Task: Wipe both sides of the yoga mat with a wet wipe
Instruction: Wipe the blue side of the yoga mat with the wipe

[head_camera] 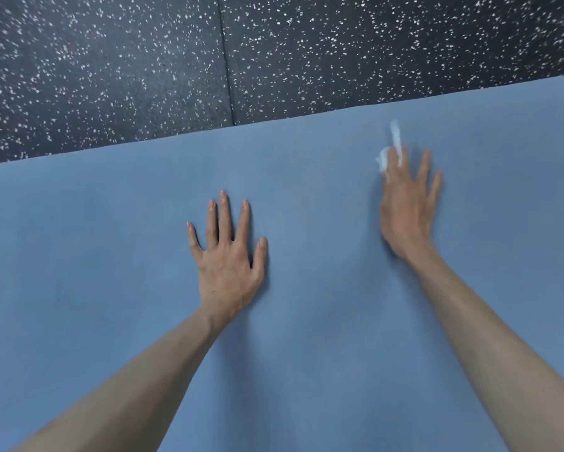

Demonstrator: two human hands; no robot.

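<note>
The blue mat [306,321] lay flat and filled the lower part of my view, its far edge running up toward the right against a dark floor [111,60] flecked with white and crossed by one seam. My left hand [228,256] rested palm down on the mat with the fingers spread, holding nothing. My right hand [404,207], blurred, lay on the mat farther out near the far edge with its fingers loosely spread, and the white wipe [392,148] showed at and past its fingertips, though I could not tell whether it was pinched or only pressed under them.
</note>
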